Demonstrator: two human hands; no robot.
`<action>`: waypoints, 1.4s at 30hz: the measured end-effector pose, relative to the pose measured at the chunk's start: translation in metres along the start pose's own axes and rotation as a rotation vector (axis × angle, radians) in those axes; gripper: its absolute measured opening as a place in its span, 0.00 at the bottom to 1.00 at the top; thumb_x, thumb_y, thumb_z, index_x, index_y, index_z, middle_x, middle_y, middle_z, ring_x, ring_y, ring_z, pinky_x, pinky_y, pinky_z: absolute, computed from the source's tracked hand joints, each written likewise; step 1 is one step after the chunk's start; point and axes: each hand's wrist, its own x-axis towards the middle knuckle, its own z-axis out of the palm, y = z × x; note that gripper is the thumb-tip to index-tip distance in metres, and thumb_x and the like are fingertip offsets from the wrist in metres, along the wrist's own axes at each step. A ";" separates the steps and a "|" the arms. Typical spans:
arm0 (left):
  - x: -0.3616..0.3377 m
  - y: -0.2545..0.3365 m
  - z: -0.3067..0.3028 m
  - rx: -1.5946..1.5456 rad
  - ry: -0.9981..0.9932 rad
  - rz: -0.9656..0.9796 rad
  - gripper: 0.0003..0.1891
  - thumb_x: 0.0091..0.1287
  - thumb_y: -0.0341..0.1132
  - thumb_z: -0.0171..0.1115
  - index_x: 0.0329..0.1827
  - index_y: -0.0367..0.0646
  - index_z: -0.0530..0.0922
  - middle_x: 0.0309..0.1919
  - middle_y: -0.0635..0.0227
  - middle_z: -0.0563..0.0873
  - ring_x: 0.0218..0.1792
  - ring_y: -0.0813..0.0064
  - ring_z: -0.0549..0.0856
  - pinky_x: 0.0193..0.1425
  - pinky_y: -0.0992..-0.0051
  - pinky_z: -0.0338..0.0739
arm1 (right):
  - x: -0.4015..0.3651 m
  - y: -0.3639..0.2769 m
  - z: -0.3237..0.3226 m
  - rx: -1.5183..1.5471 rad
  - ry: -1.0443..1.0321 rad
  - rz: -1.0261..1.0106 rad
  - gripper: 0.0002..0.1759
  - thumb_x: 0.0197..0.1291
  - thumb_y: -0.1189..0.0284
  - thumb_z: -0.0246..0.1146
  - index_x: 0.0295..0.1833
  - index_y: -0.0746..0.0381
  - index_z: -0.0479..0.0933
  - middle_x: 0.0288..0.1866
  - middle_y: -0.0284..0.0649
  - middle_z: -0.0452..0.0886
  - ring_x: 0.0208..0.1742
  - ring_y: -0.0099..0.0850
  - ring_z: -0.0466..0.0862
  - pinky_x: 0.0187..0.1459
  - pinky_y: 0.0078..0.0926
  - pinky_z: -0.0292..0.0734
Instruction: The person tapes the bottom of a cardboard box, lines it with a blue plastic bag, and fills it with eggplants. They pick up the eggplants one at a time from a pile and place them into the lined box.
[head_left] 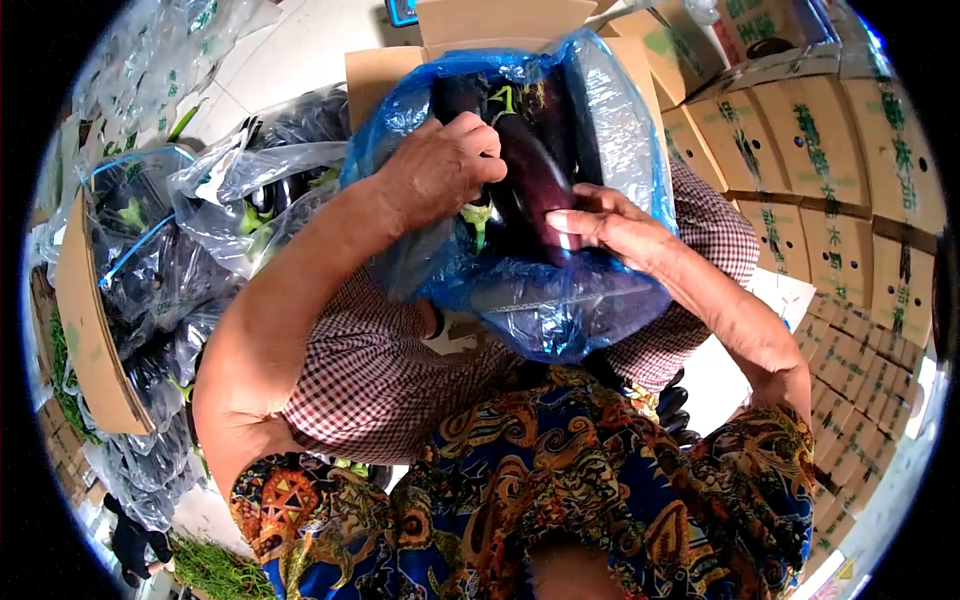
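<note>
Atop the blue bag [560, 300], one aubergine [535, 175]: left hand [440, 165] clenched near its stem, right hand [615, 228] with fingers grasping its body; keeping both grips steady seemed wise.

The dark purple eggplant [535, 175] is long and glossy, with its green stem at the far end. It lies tilted inside the open blue bag [560, 300].

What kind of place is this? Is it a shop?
Probably a vegetable packing spot, not a shop counter. The right hand holds an eggplant in a blue bag lining a cardboard box. Clear bags of more eggplants pile up on the left, and printed cartons are stacked on the right.
</note>
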 end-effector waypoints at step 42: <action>0.002 0.006 0.005 -0.067 0.137 -0.053 0.30 0.53 0.46 0.67 0.61 0.52 0.72 0.63 0.63 0.71 0.65 0.59 0.68 0.56 0.55 0.66 | -0.005 -0.055 0.029 -1.321 0.028 -0.173 0.51 0.57 0.51 0.66 0.69 0.77 0.51 0.32 0.57 0.82 0.34 0.50 0.84 0.39 0.41 0.81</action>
